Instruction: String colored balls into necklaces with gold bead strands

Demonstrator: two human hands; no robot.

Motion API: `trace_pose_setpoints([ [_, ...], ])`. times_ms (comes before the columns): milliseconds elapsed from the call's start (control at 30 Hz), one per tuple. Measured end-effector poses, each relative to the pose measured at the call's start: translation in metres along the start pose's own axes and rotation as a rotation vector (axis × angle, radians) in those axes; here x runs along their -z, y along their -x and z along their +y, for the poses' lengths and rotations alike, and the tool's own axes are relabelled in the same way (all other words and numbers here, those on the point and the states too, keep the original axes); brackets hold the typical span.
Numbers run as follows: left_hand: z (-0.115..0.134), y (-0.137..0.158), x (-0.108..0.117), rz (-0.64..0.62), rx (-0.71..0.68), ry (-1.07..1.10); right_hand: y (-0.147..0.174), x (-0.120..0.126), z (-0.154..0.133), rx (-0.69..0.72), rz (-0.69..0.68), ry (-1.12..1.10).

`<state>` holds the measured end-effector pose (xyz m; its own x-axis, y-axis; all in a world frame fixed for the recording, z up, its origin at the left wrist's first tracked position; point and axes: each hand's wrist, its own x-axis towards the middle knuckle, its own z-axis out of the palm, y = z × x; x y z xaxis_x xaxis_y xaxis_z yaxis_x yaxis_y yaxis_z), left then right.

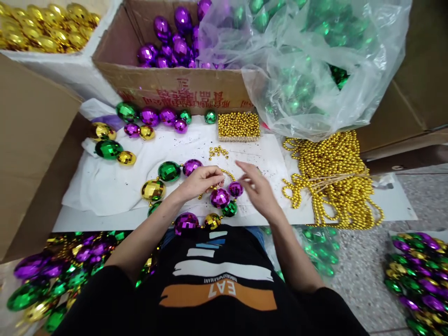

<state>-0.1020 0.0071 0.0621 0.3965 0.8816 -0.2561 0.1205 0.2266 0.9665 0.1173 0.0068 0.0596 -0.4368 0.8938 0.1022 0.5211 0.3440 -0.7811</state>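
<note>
A necklace of large faceted beads, among them a green bead (169,171) and a gold bead (153,190), lies looped on the white cloth (122,186). My left hand (206,179) pinches the necklace's string by a purple bead (220,198); the fingertips hide the exact grip. Small gold beads (228,174) run along the string between my hands. My right hand (257,189) has its fingers apart, the index stretched out, close beside a smaller purple bead (235,189). Loose gold beads (219,151) lie just beyond, before a box of gold beads (239,126).
A cardboard box (175,86) of purple balls stands behind, with a plastic bag (315,70) of green ones. Gold bead strands (332,182) lie bundled at right. Loose coloured balls (109,149) sit at left. Finished-looking strands (420,280) rest at lower right.
</note>
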Motion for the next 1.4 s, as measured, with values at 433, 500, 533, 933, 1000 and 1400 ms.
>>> trace_pose_setpoints([
  [433,-0.001,-0.004,0.007,0.044,0.025,0.172,0.081,0.017,0.029,-0.236,0.116,0.138],
  [500,0.005,-0.01,0.003,0.024,-0.011,0.15,0.06,-0.019,0.016,-0.115,0.016,-0.069],
  [533,0.008,-0.011,0.002,0.028,-0.031,0.12,0.047,-0.035,0.011,-0.091,0.028,-0.122],
  [933,-0.029,0.037,-0.042,0.547,-0.067,-0.296,0.003,-0.071,-0.013,-0.125,0.157,-0.187],
  [1000,-0.037,0.031,-0.05,0.578,-0.078,-0.222,0.006,-0.064,-0.009,-0.088,0.042,-0.186],
  [1400,-0.032,0.029,-0.046,0.537,-0.051,-0.149,-0.047,0.015,0.118,-0.571,0.013,0.432],
])
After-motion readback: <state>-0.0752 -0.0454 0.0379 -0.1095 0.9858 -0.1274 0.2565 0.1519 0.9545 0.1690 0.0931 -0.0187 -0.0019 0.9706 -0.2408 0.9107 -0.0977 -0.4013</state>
